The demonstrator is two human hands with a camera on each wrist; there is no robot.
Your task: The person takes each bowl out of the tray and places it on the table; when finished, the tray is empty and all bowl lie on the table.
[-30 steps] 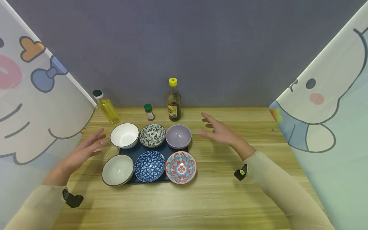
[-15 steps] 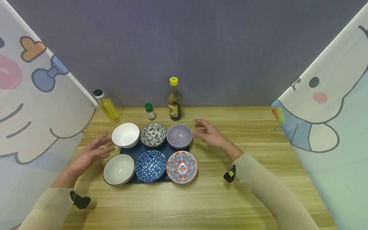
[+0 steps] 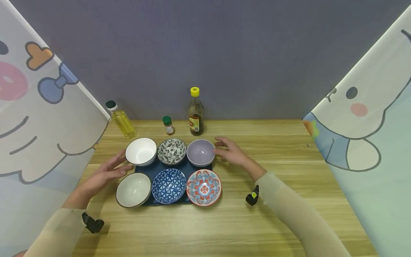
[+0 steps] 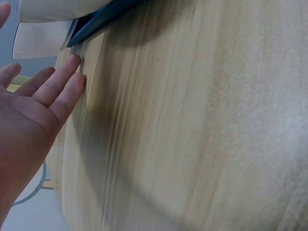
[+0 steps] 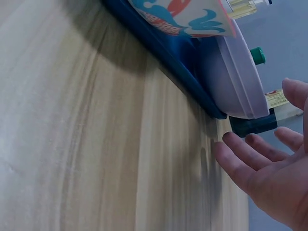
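Two rows of bowls stand on a dark blue tray (image 3: 148, 170). My left hand (image 3: 107, 175) is at the tray's left side, fingers extended, near the white bowl (image 3: 141, 151) in the back row and the off-white bowl (image 3: 133, 190) in front. On the right, my right hand (image 3: 232, 152) has its fingers beside the purple bowl (image 3: 200, 152); in the right wrist view they look apart from the bowl and the tray corner. Between them sit a black-and-white leaf-patterned bowl (image 3: 172, 151) and a blue triangle-patterned bowl (image 3: 169, 186). A red-and-blue patterned bowl (image 3: 204, 187) is front right.
Behind the bowls stand an oil bottle (image 3: 123, 123), a small green-capped jar (image 3: 168, 125) and a yellow-capped dark sauce bottle (image 3: 195, 116). A grey wall panel (image 3: 244, 64) closes off the back. Printed cloths (image 3: 356, 157) flank the wooden table (image 3: 273, 142).
Both hands have moved inward toward the tray, the left hand to the right and the right hand to the left. The bowls and bottles keep their places.
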